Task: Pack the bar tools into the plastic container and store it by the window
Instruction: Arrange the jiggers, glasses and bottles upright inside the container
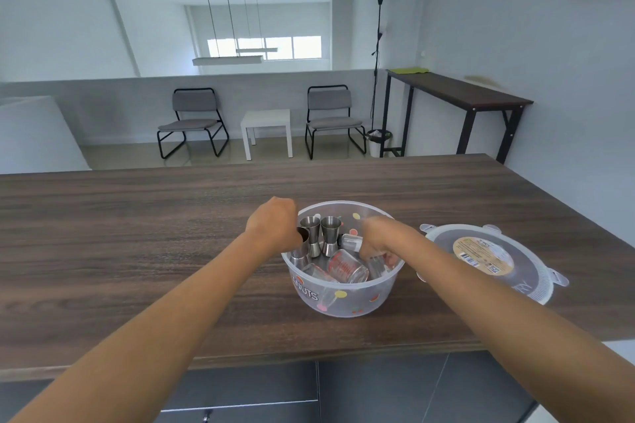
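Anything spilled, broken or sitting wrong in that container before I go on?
Nothing spilled or visibly damaged. The measuring glass lies on its side inside the plastic container, while two steel jiggers stand upright. The lid lies flat on the table beside it.

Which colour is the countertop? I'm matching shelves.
Dark brown wood grain on the countertop, seen in the head view.

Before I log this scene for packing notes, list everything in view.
container: one, clear plastic, on counter
jiggers: two, steel, upright in container
measuring glass: one, clear with red marks, lying in container
lid: one, clear, on counter right of container
counter: one, dark wood
chairs: two, grey, far wall
side table: one, white, between chairs
floor lamp: one, black
left hand: at container's rim
right hand: inside container
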The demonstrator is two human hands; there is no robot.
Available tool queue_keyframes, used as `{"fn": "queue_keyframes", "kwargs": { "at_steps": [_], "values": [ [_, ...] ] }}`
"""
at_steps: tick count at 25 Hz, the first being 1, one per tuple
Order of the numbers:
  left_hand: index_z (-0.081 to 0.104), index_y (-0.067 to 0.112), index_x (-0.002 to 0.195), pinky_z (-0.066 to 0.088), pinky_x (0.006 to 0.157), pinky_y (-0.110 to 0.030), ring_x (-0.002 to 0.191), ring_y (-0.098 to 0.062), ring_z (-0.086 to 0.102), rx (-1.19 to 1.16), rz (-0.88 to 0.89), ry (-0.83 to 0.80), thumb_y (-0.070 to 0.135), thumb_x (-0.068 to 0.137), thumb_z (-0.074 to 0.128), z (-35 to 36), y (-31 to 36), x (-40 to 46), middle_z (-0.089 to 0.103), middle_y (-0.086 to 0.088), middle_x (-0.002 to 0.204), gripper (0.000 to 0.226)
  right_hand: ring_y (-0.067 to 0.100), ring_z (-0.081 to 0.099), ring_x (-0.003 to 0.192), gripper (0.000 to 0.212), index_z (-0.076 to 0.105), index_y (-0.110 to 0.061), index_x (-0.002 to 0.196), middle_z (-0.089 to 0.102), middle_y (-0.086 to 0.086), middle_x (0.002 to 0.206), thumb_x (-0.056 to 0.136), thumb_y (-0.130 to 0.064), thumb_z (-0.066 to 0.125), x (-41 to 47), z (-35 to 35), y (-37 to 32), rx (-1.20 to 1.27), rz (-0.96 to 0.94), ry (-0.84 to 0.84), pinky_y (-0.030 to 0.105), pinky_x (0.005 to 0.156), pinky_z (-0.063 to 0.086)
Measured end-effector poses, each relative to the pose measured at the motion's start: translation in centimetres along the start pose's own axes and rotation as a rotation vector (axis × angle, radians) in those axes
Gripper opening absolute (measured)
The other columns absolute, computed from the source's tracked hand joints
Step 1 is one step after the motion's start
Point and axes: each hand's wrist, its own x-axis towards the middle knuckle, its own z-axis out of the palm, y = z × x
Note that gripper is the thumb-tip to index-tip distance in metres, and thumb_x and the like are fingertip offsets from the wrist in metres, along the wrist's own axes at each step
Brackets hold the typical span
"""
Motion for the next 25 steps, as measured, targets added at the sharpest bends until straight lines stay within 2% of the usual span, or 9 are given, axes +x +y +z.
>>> {"fn": "queue_keyframes", "kwargs": {
  "at_steps": [3,5,7,9,12,17,20,22,25],
  "values": [
    [0.066,0.001,0.09,0.055,0.067,-0.036,0.08,-0.031,0.064,0.028,-0.017,-0.031,0.02,0.077,0.064,0.4,0.2,0.0,0.068,-0.013,0.09,0.023,0.025,0.071,0.09,0.051,0.039,0.002,0.137,0.065,0.017,0.122,0.092,-0.018,0.049,-0.2,-0.4,0.2,0.097,0.07,-0.038,0.029,0.069,0.054],
    [0.065,-0.003,0.089,0.055,0.066,-0.037,0.077,-0.034,0.064,0.041,-0.025,-0.033,0.014,0.074,0.063,0.7,0.3,0.1,0.069,-0.019,0.09,0.023,0.021,0.07,0.078,0.042,0.054,0.003,0.124,0.068,0.015,0.118,0.089,-0.022,0.056,0.0,-0.7,0.6,0.162,0.102,-0.018,0.029,0.07,0.056],
    [0.064,-0.008,0.09,0.058,0.07,-0.04,0.089,-0.038,0.068,0.047,-0.025,-0.015,0.01,0.073,0.061,1.0,0.2,0.3,0.068,-0.021,0.095,0.024,0.022,0.072,0.086,0.028,0.061,-0.001,0.106,0.071,0.013,0.108,0.087,-0.023,0.06,0.3,-0.8,1.0,0.226,0.122,0.006,0.028,0.078,0.057],
    [0.065,-0.005,0.086,0.057,0.069,-0.04,0.09,-0.037,0.069,0.05,-0.018,-0.011,0.01,0.074,0.062,1.0,0.2,0.6,0.07,-0.02,0.094,0.02,0.02,0.066,0.072,0.013,0.059,-0.01,0.09,0.067,0.011,0.09,0.086,-0.022,0.062,0.5,-0.9,1.3,0.259,0.125,0.024,0.024,0.07,0.052],
    [0.064,0.002,0.081,0.053,0.065,-0.034,0.08,-0.031,0.064,0.038,-0.015,-0.027,0.012,0.074,0.066,1.3,-0.1,0.9,0.068,-0.014,0.09,0.013,0.018,0.059,0.062,0.016,0.065,-0.009,0.09,0.067,0.007,0.081,0.081,-0.021,0.07,0.8,-0.9,1.7,0.322,0.09,0.089,0.026,0.069,0.053],
    [0.068,0.002,0.087,0.057,0.074,-0.036,0.088,-0.029,0.066,-0.069,0.02,-0.008,0.005,0.071,0.058,0.9,-0.5,2.2,0.07,-0.012,0.092,0.019,0.02,0.064,0.063,0.02,0.059,-0.007,0.083,0.06,0.005,0.061,0.074,-0.017,0.075,0.3,-1.0,2.3,0.335,0.041,0.14,0.028,0.07,0.058],
    [0.067,0.009,0.087,0.056,0.076,-0.033,0.087,-0.025,0.066,-0.165,0.089,0.034,0.01,0.072,0.064,0.5,0.8,3.1,0.065,-0.005,0.084,0.014,0.017,0.057,0.065,0.022,0.064,-0.008,0.088,0.063,0.006,0.081,0.072,-0.018,0.075,-0.6,-1.2,3.1,0.311,-0.02,0.225,0.022,0.051,0.043],
    [0.067,0.012,0.096,0.053,0.081,-0.032,0.097,-0.025,0.064,-0.195,0.176,0.031,0.019,0.075,0.069,1.0,2.7,3.6,0.065,-0.005,0.092,0.022,0.019,0.056,0.08,0.031,0.068,-0.011,0.101,0.066,0.006,0.102,0.071,-0.016,0.075,-1.4,-1.2,3.8,0.329,-0.094,0.299,0.023,0.055,0.042],
    [0.066,0.019,0.11,0.041,0.098,-0.034,0.115,-0.025,0.051,-0.031,0.355,0.04,0.026,0.077,0.068,2.7,5.3,4.7,0.066,-0.003,0.114,0.034,0.022,0.062,0.093,0.031,0.072,-0.012,0.103,0.069,0.006,0.106,0.072,-0.013,0.075,-2.3,-0.9,4.8,0.387,-0.167,0.356,0.026,0.069,0.045]
  ]
}}
